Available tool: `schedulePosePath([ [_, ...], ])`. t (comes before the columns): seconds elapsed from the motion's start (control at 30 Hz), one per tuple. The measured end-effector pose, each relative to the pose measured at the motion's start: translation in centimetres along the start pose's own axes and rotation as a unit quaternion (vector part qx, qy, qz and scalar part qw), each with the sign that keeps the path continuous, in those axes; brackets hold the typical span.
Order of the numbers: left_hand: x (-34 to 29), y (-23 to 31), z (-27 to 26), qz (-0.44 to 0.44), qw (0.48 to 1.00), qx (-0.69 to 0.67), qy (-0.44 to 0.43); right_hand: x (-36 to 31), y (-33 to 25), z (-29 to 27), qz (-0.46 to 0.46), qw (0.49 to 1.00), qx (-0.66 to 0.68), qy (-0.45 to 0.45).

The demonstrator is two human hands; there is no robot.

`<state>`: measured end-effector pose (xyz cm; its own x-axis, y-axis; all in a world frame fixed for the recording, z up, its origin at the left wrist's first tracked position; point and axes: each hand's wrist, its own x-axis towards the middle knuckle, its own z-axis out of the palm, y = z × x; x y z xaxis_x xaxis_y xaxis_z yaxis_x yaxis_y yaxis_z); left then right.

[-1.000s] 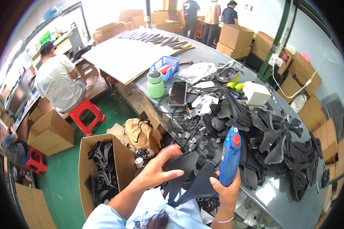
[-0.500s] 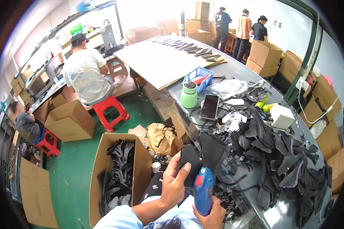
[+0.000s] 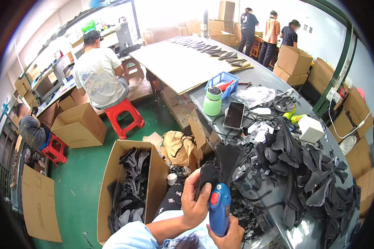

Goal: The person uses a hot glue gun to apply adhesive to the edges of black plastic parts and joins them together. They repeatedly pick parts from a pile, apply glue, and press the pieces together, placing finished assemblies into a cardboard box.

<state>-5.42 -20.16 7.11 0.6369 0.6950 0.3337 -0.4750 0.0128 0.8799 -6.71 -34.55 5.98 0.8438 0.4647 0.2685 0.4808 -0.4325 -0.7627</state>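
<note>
Left forearm (image 3: 166, 229) slanted inward, black piece (image 3: 207, 175) pinched in left hand (image 3: 196, 205), blue tool (image 3: 219, 211) clasped nearly upright in right hand (image 3: 232, 234)

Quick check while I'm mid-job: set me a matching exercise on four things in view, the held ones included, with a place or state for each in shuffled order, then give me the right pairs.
Things
1. Blue handheld tool
2. Green bottle
3. Phone
4. Held black piece

Places or states
A. Lying flat, dark face up
B. Between the thumb and fingers of the left hand
C. Gripped in the right hand
D. Standing upright

Pairs: 1-C, 2-D, 3-A, 4-B
</note>
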Motion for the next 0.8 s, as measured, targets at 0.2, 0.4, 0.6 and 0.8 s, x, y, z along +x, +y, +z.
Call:
schedulePosePath([
  [0.2, -0.2, 0.6, -0.7, 0.050, 0.994, 0.078, -0.052, 0.1, -0.3, -0.3, -0.006, 1.000, 0.006, -0.003],
  [0.4, 0.0, -0.5, -1.3, 0.063, 0.991, 0.089, -0.081, 0.4, -0.5, -0.8, -0.014, 1.000, 0.001, 0.002],
  [0.6, -0.2, -0.2, -2.6, -0.013, 0.971, 0.133, -0.200, 2.2, 0.9, -2.4, -0.038, 0.997, 0.004, 0.070],
  [0.8, 0.6, 0.8, -2.1, -0.097, 0.933, 0.104, -0.331, 5.9, 0.3, -4.3, 0.137, 0.930, 0.331, 0.078],
])
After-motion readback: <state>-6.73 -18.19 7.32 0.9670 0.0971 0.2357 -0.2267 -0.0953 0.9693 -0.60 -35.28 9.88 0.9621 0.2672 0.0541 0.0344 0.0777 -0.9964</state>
